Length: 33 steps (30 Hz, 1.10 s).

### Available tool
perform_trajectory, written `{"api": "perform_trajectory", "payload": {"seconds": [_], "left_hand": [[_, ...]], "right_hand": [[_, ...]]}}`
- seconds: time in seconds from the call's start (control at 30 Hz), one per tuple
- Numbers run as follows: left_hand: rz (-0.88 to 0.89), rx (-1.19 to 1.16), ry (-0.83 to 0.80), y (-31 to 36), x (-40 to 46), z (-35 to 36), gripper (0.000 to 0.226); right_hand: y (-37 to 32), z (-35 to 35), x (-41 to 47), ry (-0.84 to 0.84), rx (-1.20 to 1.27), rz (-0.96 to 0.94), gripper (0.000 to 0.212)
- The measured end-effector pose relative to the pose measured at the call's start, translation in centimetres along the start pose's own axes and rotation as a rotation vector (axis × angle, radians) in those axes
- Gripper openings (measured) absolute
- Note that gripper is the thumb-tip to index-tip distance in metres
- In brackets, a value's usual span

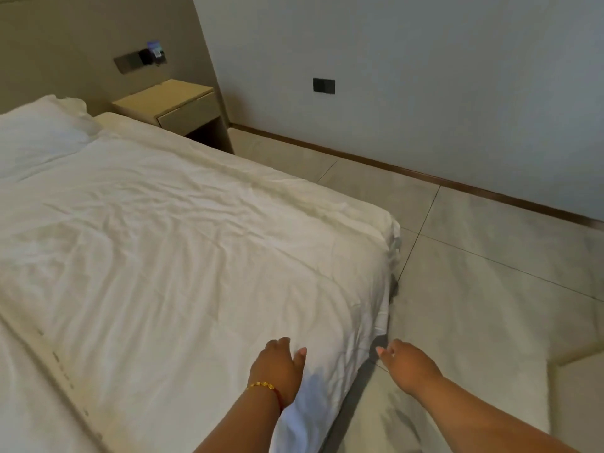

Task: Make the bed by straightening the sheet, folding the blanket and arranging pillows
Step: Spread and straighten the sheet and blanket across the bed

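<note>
A white blanket (183,243) lies spread and wrinkled across the bed, its right edge hanging over the side near the floor. A white pillow (39,132) rests at the head of the bed, upper left. My left hand (277,367), with a gold bracelet on the wrist, rests on the blanket near the foot corner, fingers curled down on the fabric. My right hand (405,364) hovers over the floor just beyond the bed's edge, fingers loose and holding nothing.
A light wooden nightstand (173,106) stands against the wall beside the head of the bed. Tiled floor (474,273) runs along the bed's right side to the wall. A pale raised surface (578,397) sits at lower right.
</note>
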<state>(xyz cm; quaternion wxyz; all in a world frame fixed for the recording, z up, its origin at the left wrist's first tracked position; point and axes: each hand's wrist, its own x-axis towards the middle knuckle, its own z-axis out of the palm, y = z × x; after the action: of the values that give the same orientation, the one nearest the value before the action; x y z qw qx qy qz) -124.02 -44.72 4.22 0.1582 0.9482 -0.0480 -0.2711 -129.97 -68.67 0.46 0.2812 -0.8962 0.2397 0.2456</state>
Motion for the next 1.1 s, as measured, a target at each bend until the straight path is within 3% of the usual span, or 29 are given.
{"api": "perform_trajectory", "payload": {"seconds": [0.07,0.3,0.43,0.6,0.77,0.97,1.1], "left_hand": [[0.038,0.049,-0.010,1.6,1.5,-0.3,0.056],[-0.021,0.026,-0.055,2.1,6.7,-2.2,0.053],[0.027,0.182,-0.132,1.8,10.0,-4.8,0.038],[0.142,0.220,-0.052,3.9,16.5,-10.3,0.035],[0.188,0.264,-0.013,6.9,22.2,-13.7,0.044],[0.301,0.323,0.008,11.3,27.9,-14.4,0.064],[0.365,0.379,0.022,13.4,31.0,-14.2,0.079]], "right_hand": [[0.3,-1.0,1.8,-0.016,0.017,0.026,0.045],[-0.9,-1.1,5.0,-0.035,0.095,-0.021,0.031],[0.1,-2.0,6.3,0.018,0.171,0.004,0.029],[0.5,-5.9,9.8,0.108,0.232,0.108,0.032],[-2.6,-9.6,15.4,0.165,0.248,0.092,0.027],[-5.5,-13.8,24.8,0.250,0.261,0.051,0.072],[-6.3,-15.7,30.2,0.178,0.260,0.027,0.096]]}}
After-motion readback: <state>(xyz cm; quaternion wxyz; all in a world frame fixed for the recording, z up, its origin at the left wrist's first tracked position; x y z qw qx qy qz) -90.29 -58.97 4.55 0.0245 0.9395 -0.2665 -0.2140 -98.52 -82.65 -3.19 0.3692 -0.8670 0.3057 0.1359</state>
